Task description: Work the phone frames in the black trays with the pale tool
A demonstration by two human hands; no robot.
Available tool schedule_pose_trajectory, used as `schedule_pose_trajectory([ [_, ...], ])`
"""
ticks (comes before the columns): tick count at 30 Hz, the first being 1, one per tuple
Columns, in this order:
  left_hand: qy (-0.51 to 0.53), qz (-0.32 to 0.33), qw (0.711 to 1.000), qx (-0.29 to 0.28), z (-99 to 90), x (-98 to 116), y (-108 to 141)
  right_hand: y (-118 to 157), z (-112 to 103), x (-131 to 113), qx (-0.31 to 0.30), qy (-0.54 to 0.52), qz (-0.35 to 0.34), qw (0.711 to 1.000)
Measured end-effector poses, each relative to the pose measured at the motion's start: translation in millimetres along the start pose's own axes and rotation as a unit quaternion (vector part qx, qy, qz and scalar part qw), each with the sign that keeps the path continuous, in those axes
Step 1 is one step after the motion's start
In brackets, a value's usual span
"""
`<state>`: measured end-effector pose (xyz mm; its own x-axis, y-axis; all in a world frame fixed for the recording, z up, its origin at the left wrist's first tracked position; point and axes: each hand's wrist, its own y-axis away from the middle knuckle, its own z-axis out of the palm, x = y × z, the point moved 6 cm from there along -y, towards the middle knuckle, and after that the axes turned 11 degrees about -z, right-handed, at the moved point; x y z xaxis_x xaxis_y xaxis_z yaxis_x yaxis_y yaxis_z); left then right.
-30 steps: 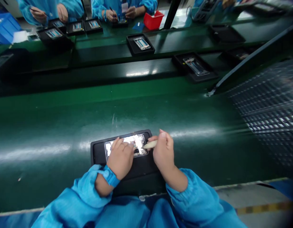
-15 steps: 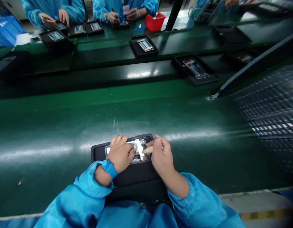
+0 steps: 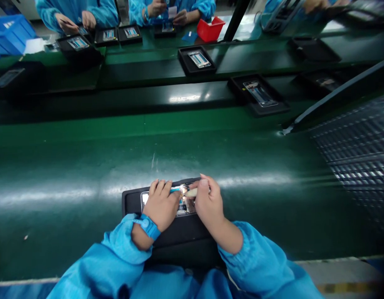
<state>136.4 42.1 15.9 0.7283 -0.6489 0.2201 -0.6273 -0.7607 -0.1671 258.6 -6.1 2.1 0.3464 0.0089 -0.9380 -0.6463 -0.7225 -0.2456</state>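
"As the phone lies crosswise in its tray, which way is it from the right grip?"

"Toward nine o'clock. Its long axis runs roughly nine to three, with the far end tipped slightly toward two; the right grip is beside that end."

"How is that grip set?"

"Closed, thumb and finger, on a pale tool whose tip points to nine, over the phone."

"And the left grip?"

"It lies across the phone's nine o'clock part, thumb just beside the tool's tip. Whether it pinches anything, I cannot tell."

"So which is nearer?"

"Left covers more of the phone; right is nearer its three o'clock end. I judge the narrow gap between them matters most."
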Motion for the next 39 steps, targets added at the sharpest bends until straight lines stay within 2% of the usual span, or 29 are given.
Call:
schedule_pose_trajectory([
  [5,-0.009,0.020,1.000,0.008,-0.3,4.5,1.9,0.3,1.0,-4.3,-0.011,0.028,-0.050,0.998],
  [17,-0.017,0.025,0.999,0.011,1.0,6.4,3.1,0.3,1.4,-9.8,-0.015,0.058,-0.099,0.993],
  [22,-0.026,0.027,0.999,0.006,1.6,5.9,2.5,-1.6,6.8,-22.8,-0.070,0.112,-0.154,0.979],
  [27,-0.032,0.042,0.999,0.008,1.1,6.0,1.8,-5.8,25.9,-45.7,-0.157,0.176,-0.255,0.938],
  [29,-0.029,0.051,0.998,0.010,0.2,6.6,1.7,-6.7,31.1,-49.3,-0.164,0.182,-0.279,0.929],
  [31,-0.019,0.051,0.998,0.010,-0.7,5.7,1.2,-8.8,30.8,-45.5,-0.145,0.169,-0.257,0.940],
  [32,-0.012,0.045,0.999,0.011,-1.1,4.2,0.6,-10.8,28.2,-40.0,-0.124,0.156,-0.222,0.954],
  [34,0.005,0.027,0.999,0.020,-1.5,-0.5,-1.1,-14.0,21.0,-23.9,-0.075,0.118,-0.119,0.983],
  [36,0.020,0.015,0.999,0.029,-0.6,-5.6,-3.0,-14.5,16.2,-9.8,-0.039,0.071,-0.032,0.996],
  [39,0.030,0.019,0.999,0.032,1.8,-10.8,-4.7,-14.4,16.2,-4.6,-0.021,0.023,-0.003,1.000],
])
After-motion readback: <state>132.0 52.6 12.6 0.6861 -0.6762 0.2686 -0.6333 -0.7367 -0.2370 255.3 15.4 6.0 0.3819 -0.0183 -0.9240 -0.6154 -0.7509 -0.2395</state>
